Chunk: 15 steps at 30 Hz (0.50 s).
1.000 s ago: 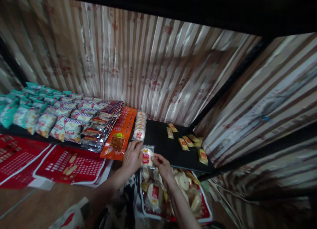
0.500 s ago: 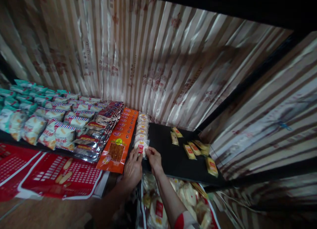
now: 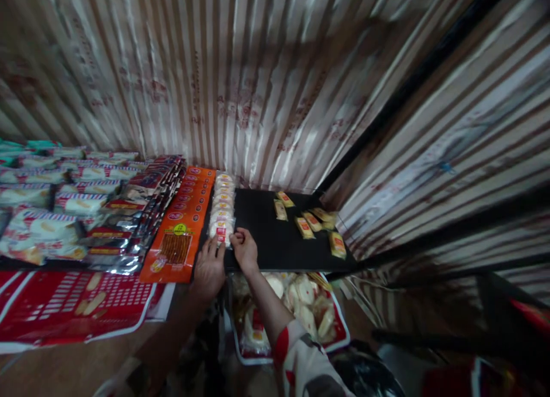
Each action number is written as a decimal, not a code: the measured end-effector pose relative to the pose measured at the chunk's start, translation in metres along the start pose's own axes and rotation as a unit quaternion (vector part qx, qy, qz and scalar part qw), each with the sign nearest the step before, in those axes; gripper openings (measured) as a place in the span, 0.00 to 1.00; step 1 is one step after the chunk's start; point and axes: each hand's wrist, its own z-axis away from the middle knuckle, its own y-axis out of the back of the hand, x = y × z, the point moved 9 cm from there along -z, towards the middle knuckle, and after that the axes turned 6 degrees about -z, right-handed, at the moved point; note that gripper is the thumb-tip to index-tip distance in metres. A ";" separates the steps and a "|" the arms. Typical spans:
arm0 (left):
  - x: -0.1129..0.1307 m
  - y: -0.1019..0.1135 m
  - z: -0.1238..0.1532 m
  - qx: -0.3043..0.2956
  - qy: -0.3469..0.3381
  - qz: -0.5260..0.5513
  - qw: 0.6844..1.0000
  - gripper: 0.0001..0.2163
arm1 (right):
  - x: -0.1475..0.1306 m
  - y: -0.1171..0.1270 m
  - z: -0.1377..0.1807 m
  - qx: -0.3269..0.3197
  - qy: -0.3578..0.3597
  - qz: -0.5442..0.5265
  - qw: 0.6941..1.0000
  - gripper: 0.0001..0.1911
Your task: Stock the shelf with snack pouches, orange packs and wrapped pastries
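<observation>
A column of clear-wrapped round white rice crackers (image 3: 224,197) overlaps front to back on the black shelf. The nearest rice cracker packet (image 3: 222,232), with a red label, lies at the front end of that column. My left hand (image 3: 209,266) rests its outstretched fingertips on this packet's near left edge. At the packet's right edge my right hand (image 3: 246,250) has its thumb and bent fingers pinched on the wrapper. Just left of the column lies a long orange snack packet (image 3: 177,239) with brown sticks pictured on it.
Several small yellow packets (image 3: 305,227) are scattered on the black shelf (image 3: 266,245). Silver-and-dark packets (image 3: 124,225) and white snack bags (image 3: 45,228) stand to the left. Below is a basket (image 3: 258,361) of wrapped crackers. Striped sheeting (image 3: 240,99) hangs behind; a dark post (image 3: 387,107) slants at right.
The view has shifted, so the shelf and hands appear farther left and higher. Both hands stay at the front packet. More of the basket below shows.
</observation>
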 end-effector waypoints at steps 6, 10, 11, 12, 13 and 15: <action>0.019 0.011 0.013 0.060 -0.035 0.051 0.996 0.20 | 0.020 0.072 0.049 0.090 0.108 -0.093 0.986 0.14; 0.057 0.000 0.032 0.016 -0.064 0.139 0.988 0.18 | 0.050 0.165 0.091 0.210 0.141 0.035 0.967 0.14; 0.069 -0.005 0.039 -0.007 -0.072 0.160 0.984 0.18 | 0.060 0.187 0.100 0.233 0.132 0.075 0.961 0.15; 0.082 -0.010 0.047 -0.032 -0.082 0.181 0.980 0.18 | 0.073 0.208 0.108 0.251 0.110 0.111 0.955 0.17; 0.095 -0.015 0.056 -0.054 -0.089 0.200 0.974 0.18 | 0.088 0.229 0.115 0.274 0.073 0.141 0.949 0.19; 0.120 -0.020 0.072 -0.088 -0.108 0.233 0.963 0.17 | 0.118 0.255 0.125 0.267 -0.011 0.210 0.940 0.23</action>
